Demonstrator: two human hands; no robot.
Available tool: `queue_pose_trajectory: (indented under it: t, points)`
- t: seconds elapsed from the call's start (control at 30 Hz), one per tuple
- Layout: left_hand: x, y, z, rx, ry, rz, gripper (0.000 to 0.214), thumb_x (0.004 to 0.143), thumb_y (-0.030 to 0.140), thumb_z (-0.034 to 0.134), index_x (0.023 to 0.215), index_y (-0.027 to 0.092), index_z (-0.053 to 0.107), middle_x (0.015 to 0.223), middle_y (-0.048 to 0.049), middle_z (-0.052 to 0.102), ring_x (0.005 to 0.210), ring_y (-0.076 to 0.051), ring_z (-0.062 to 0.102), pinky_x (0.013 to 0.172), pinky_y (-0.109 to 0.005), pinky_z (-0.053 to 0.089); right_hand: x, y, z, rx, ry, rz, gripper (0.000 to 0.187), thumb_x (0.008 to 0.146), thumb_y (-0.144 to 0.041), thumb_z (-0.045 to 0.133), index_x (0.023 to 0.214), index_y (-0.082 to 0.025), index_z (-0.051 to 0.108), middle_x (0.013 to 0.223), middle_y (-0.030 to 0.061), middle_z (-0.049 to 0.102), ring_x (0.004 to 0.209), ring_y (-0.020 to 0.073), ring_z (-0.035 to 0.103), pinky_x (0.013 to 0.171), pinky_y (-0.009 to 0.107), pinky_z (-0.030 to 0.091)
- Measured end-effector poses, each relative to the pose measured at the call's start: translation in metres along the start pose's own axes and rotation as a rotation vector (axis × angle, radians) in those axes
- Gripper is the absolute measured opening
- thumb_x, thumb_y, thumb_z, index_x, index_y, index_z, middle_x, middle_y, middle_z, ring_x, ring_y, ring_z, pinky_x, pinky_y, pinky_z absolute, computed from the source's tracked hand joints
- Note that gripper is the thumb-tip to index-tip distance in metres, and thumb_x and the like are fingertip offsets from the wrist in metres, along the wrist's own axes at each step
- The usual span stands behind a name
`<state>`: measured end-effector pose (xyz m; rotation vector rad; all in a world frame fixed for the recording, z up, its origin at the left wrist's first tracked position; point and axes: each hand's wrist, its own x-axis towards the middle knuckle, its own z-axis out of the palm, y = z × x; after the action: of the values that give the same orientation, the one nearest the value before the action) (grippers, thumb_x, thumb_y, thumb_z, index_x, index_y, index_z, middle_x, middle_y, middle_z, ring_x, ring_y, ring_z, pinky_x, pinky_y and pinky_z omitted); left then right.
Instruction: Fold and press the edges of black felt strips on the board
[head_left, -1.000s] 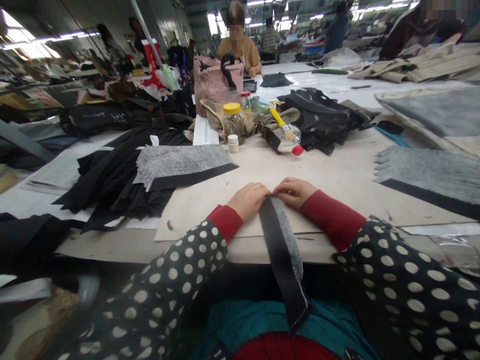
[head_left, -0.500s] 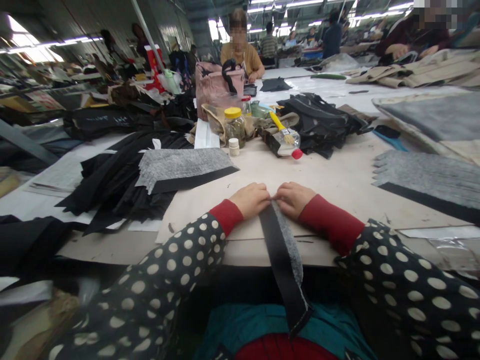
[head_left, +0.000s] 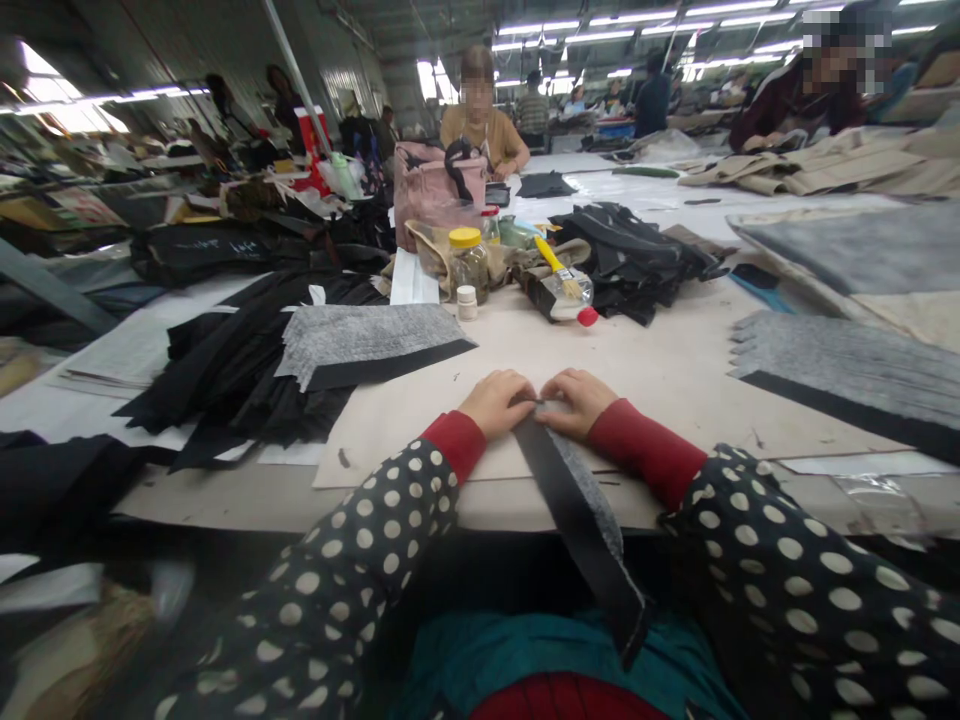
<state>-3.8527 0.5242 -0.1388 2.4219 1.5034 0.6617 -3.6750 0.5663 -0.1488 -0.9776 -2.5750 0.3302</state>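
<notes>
Both hands meet at the top end of a long black strip (head_left: 559,490) with a grey fuzzy backing along its right side. My left hand (head_left: 499,402) pinches the strip's end from the left, fingers curled. From the other side my right hand (head_left: 579,403) grips the same end between thumb and fingers. The strip runs down over the table's front edge, and its lower end hangs over my lap. Beneath the hands lies a pale beige board (head_left: 405,430). Exactly how the end is folded between the fingertips is hidden.
Grey-and-black strips lie fanned at left (head_left: 375,335) and right (head_left: 840,360). Beyond the hands stand a yellow-lidded jar (head_left: 469,270), a small white bottle (head_left: 466,303) and a yellow-handled brush (head_left: 555,260) on a plastic bottle. Black fabric pieces (head_left: 225,350) lie left. Other people work across the table.
The lower end of the strip has swung a little to the right. My fingers have shifted slightly at its top end, thumbs now more visible. The camera view has tilted slightly up.
</notes>
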Motion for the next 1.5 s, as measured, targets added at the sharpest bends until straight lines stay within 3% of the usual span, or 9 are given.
queue_pose_trajectory:
  t: [0.23,0.37,0.53,0.93,1.07,1.13,1.27,1.4,1.5]
  points:
    - [-0.007,-0.007,-0.007,-0.485,-0.107,-0.205,0.015,0.068,0.028,0.056,0.071,0.014,0.059,0.061,0.0024,0.052,0.058,-0.010,0.047,0.056,-0.022,0.037,0.007,-0.009,-0.011,0.139,-0.168,0.114,0.031,0.065,-0.039,0.058,0.082,-0.013,0.061,0.081,0.0069,0.057,0.072,0.0151,0.051,0.068,0.028,0.041]
    - [-0.018,-0.007,-0.012,-0.813,-0.005,-0.379,0.019,0.063,0.030,0.061,0.068,0.012,0.055,0.059,0.0025,0.053,0.054,-0.008,0.047,0.054,-0.021,0.037,0.019,-0.018,-0.034,0.423,-0.412,0.228,0.036,0.072,-0.043,0.050,0.090,-0.012,0.060,0.075,0.0035,0.060,0.063,0.0107,0.051,0.062,0.024,0.042]
    - [-0.029,-0.005,-0.018,-0.985,0.092,-0.466,0.022,0.058,0.029,0.066,0.063,0.012,0.053,0.054,0.0040,0.052,0.051,-0.007,0.046,0.051,-0.020,0.034,0.046,-0.033,-0.052,0.371,-0.460,0.231,0.035,0.074,-0.040,0.049,0.091,-0.011,0.060,0.075,0.0048,0.061,0.064,0.0108,0.052,0.061,0.022,0.041]
    - [-0.033,-0.017,-0.011,-1.088,0.255,-0.462,0.024,0.053,0.030,0.068,0.061,0.012,0.054,0.055,0.0029,0.053,0.053,-0.008,0.047,0.053,-0.021,0.035,0.072,-0.074,-0.039,-0.146,-0.346,0.005,0.025,0.074,-0.029,0.047,0.085,-0.015,0.064,0.079,0.0036,0.064,0.069,0.0138,0.054,0.060,0.022,0.037]
    - [-0.032,-0.019,-0.013,-1.069,0.361,-0.617,0.026,0.054,0.033,0.067,0.062,0.014,0.051,0.053,0.0045,0.049,0.049,-0.006,0.045,0.046,-0.018,0.032,0.081,-0.064,-0.050,-0.005,-0.536,0.208,0.042,0.083,-0.039,0.033,0.102,-0.013,0.059,0.091,0.0061,0.063,0.074,0.0139,0.056,0.063,0.021,0.040]
    - [-0.033,-0.018,-0.015,-1.040,0.381,-0.694,0.026,0.057,0.035,0.064,0.064,0.015,0.049,0.051,0.0058,0.045,0.044,-0.005,0.040,0.041,-0.016,0.026,0.082,-0.053,-0.054,-0.010,-0.657,0.227,0.046,0.079,-0.044,0.040,0.109,-0.013,0.055,0.096,0.0066,0.062,0.079,0.0157,0.057,0.067,0.022,0.042]
    - [-0.040,-0.018,-0.023,-1.022,0.290,-0.710,0.024,0.059,0.034,0.062,0.066,0.016,0.049,0.047,0.0072,0.042,0.036,-0.004,0.034,0.036,-0.016,0.021,0.074,-0.030,-0.052,-0.128,-0.744,0.163,0.047,0.065,-0.031,0.057,0.109,-0.014,0.055,0.095,0.0052,0.062,0.083,0.0186,0.057,0.069,0.024,0.042]
    - [-0.046,-0.025,-0.035,-0.771,0.007,-0.556,0.018,0.056,0.026,0.063,0.068,0.015,0.054,0.048,0.0063,0.047,0.038,-0.006,0.040,0.039,-0.018,0.028,0.065,-0.018,-0.038,-0.103,-0.687,0.086,0.046,0.062,-0.019,0.053,0.107,-0.015,0.056,0.097,0.0052,0.062,0.082,0.0185,0.057,0.069,0.025,0.043]
    - [-0.046,-0.032,-0.040,-0.608,-0.008,-0.478,0.013,0.056,0.021,0.061,0.067,0.015,0.059,0.055,0.0044,0.053,0.052,-0.009,0.048,0.050,-0.020,0.037,0.063,-0.016,-0.028,-0.091,-0.642,0.014,0.047,0.060,-0.018,0.053,0.107,-0.016,0.056,0.098,0.0058,0.061,0.082,0.0186,0.056,0.069,0.025,0.043]
